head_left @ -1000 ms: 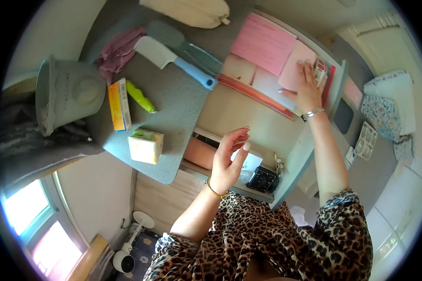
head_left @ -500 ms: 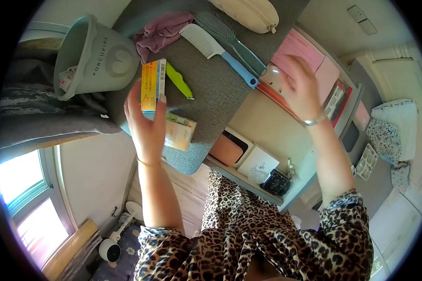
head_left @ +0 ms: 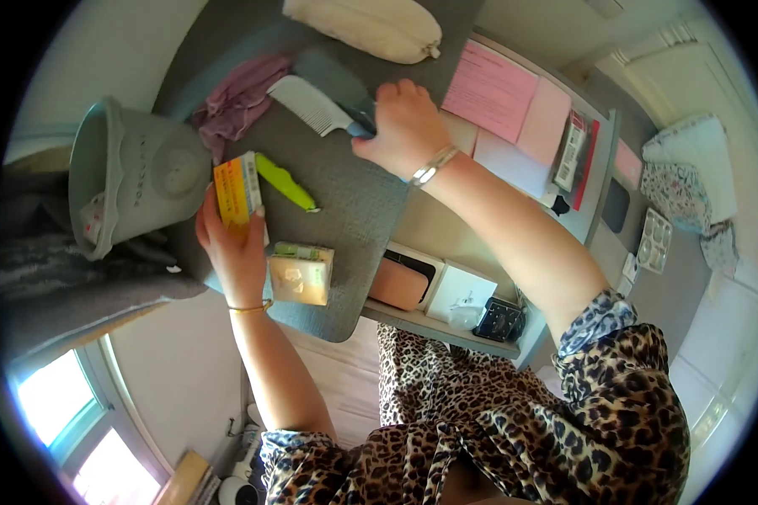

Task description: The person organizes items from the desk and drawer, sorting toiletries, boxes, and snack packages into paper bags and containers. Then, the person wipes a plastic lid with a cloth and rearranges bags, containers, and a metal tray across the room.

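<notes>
The blue-handled comb (head_left: 312, 105) lies over the grey tabletop (head_left: 358, 223), the right hand (head_left: 408, 130) curled tight round its handle; whether those fingers also have the hairbrush (head_left: 333, 74), I can't tell! Near the tabletop's edge, the left hand (head_left: 234, 257) pinches the yellow-and-white box (head_left: 237, 185) between thumb and fingers. Neither is in the open drawer (head_left: 434, 206), where pink sheets (head_left: 493, 91) already lie. The lime-green tool (head_left: 285, 182) and wrapped packet (head_left: 301, 278) sit out, untouched.
</notes>
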`<state>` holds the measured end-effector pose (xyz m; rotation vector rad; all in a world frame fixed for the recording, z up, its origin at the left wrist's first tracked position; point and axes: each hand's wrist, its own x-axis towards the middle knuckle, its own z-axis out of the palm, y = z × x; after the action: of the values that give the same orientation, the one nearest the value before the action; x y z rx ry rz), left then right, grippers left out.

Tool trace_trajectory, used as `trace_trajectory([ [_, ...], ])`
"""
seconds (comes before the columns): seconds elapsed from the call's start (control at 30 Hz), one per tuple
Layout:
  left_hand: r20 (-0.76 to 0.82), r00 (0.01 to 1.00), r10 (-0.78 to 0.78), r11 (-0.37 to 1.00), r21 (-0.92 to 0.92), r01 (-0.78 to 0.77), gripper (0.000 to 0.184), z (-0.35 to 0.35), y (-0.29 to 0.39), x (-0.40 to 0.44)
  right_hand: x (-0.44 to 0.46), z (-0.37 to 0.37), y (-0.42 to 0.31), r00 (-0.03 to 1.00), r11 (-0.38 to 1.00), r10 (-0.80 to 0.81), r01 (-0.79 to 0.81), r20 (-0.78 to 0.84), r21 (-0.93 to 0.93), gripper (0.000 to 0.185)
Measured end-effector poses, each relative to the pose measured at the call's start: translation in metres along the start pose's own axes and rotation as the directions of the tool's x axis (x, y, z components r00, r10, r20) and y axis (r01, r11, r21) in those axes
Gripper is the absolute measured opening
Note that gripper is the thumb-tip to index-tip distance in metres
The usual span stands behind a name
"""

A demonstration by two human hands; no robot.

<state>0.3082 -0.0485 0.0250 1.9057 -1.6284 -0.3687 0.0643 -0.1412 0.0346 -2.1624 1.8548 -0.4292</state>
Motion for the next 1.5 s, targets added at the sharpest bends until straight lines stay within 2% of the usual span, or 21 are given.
trace_trajectory([
  [0.13,0.023,0.999,-0.046,0.999,-0.018,0.047,0.066,0.008,0.007,0.003,0.005,-0.006,0.001,0.996,0.998,0.058,-0.056,0.061,-0.032,0.044],
  [0.17,0.022,0.999,-0.048,0.999,-0.007,0.048,0.066,0.011,0.007,0.004,0.005,-0.007,0.002,0.999,0.999,0.017,-0.016,0.027,-0.048,0.022],
  [0.33,-0.124,0.991,0.054,0.991,0.127,-0.038,0.054,0.003,0.035,-0.002,-0.019,-0.036,0.03,0.997,0.986,0.016,-0.028,0.075,0.164,0.04],
  [0.4,-0.271,0.963,0.003,0.984,-0.168,-0.05,0.047,0.0,0.079,-0.018,-0.049,-0.063,0.051,0.988,0.947,0.068,-0.108,0.142,0.301,0.043],
  [0.43,-0.266,0.964,0.002,0.939,-0.332,-0.094,0.045,0.003,0.097,-0.032,-0.069,-0.062,0.067,0.997,0.918,0.064,-0.077,0.045,0.389,0.045],
  [0.5,0.005,0.998,0.068,0.805,-0.591,-0.052,0.04,0.022,0.136,-0.065,-0.114,-0.059,0.094,0.994,0.882,0.08,-0.033,-0.081,0.471,0.047],
  [0.57,0.498,0.865,-0.058,0.635,-0.651,0.417,0.054,0.056,0.176,-0.092,-0.152,-0.066,0.109,0.988,0.837,0.151,-0.123,-0.01,0.534,0.047],
  [0.63,0.704,0.706,0.079,0.116,-0.71,0.695,0.063,0.107,0.185,-0.122,-0.186,-0.068,0.116,0.97,0.778,0.204,-0.24,0.128,0.581,0.047],
  [0.67,0.793,0.608,0.048,-0.119,-0.6,0.791,0.061,0.124,0.19,-0.134,-0.203,-0.062,0.119,0.97,0.753,0.201,-0.24,0.134,0.612,0.047],
  [0.7,0.876,0.482,0.005,-0.206,-0.471,0.858,0.056,0.139,0.2,-0.135,-0.216,-0.055,0.126,0.97,0.759,0.2,-0.242,0.137,0.605,0.048],
  [0.73,0.862,0.505,0.045,-0.161,-0.493,0.855,0.052,0.154,0.2,-0.142,-0.224,-0.051,0.131,0.969,0.762,0.2,-0.245,0.142,0.6,0.048],
  [0.8,0.842,0.535,0.068,-0.16,-0.52,0.839,0.049,0.166,0.202,-0.152,-0.228,-0.051,0.146,0.886,0.716,0.315,-0.457,0.34,0.528,0.049],
  [0.87,0.838,0.544,-0.042,-0.176,-0.542,0.822,0.046,0.176,0.202,-0.156,-0.224,-0.041,0.169,0.925,0.764,0.223,-0.362,0.307,0.534,0.048],
  [0.93,0.86,0.504,-0.085,-0.296,-0.504,0.811,0.04,0.185,0.183,-0.149,-0.203,-0.031,0.181,0.893,0.841,0.155,-0.343,0.422,0.418,0.045],
  [1.07,0.796,0.558,-0.232,-0.12,-0.593,0.796,0.049,0.169,0.163,-0.14,-0.154,0.011,0.175,0.861,0.924,0.087,-0.258,0.502,0.283,0.039],
  [1.13,0.714,0.638,-0.287,0.067,-0.65,0.757,0.052,0.153,0.169,-0.147,-0.129,0.027,0.166,0.848,0.958,0.029,-0.174,0.529,0.226,0.03],
  [1.23,0.632,0.735,-0.247,0.278,-0.68,0.678,0.05,0.132,0.175,-0.163,-0.11,0.046,0.151,0.874,0.954,-0.139,-0.008,0.466,0.301,0.021],
  [1.33,0.609,0.721,-0.33,0.368,-0.621,0.692,0.05,0.115,0.183,-0.177,-0.107,0.06,0.142,0.918,0.935,-0.188,0.059,0.348,0.348,0.019],
  [1.37,0.606,0.729,-0.318,0.391,-0.617,0.683,0.049,0.109,0.182,-0.18,-0.107,0.062,0.141,0.897,0.944,-0.254,0.148,0.362,0.296,0.033],
  [1.47,0.593,0.752,-0.287,0.447,-0.612,0.653,0.048,0.095,0.177,-0.187,-0.116,0.071,0.135,0.963,0.956,-0.226,0.19,0.148,0.224,0.056],
  [1.5,0.585,0.764,-0.273,0.446,-0.626,0.639,0.047,0.093,0.175,-0.187,-0.115,0.068,0.134,0.958,0.958,-0.233,0.197,0.165,0.208,0.062],
])
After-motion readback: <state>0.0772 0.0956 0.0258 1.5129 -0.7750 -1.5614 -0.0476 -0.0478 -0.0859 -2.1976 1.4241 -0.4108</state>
